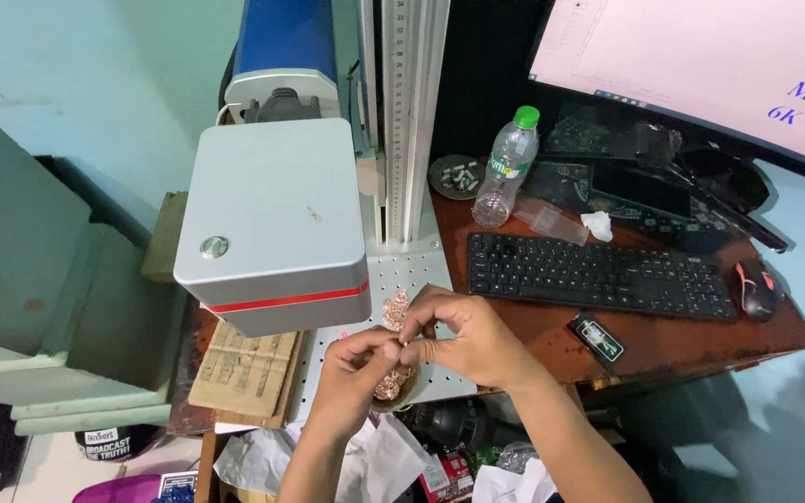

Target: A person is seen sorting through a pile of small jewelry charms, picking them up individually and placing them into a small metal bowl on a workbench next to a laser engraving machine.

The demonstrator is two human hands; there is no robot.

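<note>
Lower centre of frame: both hands meet over the perforated metal work plate (393,279) under the grey laser-marker head (277,219).

Left hand (358,368): fingers curled tight, thumb and forefinger pinched on a small rose-gold piece (401,345). Too small to say what it is; looks like a ring or charm. Right hand (468,340): also closed down to a pinch on the same piece from the other side, remaining fingers folded. So the piece is held between the two hands, just above the plate edge.

Under the hands sits a small round dish (393,396) holding a heap of similar rose-gold pieces; the left hand covers part of it. A second cluster of rose-gold parts (395,307) lies on the plate just above the fingers.

My read on doing this well: keep the pinch at the fingertips, work directly over the dish so a dropped part falls back in, and keep the wrists clear of the marker head.

Containers:
- Round dark tray (458,177), upper centre beside the marker column: holds several small pale cylindrical bits.
- Clear plastic bottle (507,168) with green cap, right of that tray: capped, upright, looks nearly empty; can't tell for sure.
- Small clear bag (549,220) behind the keyboard (598,275): contents not readable.

Mouse (755,289) at right, not involved.
</note>
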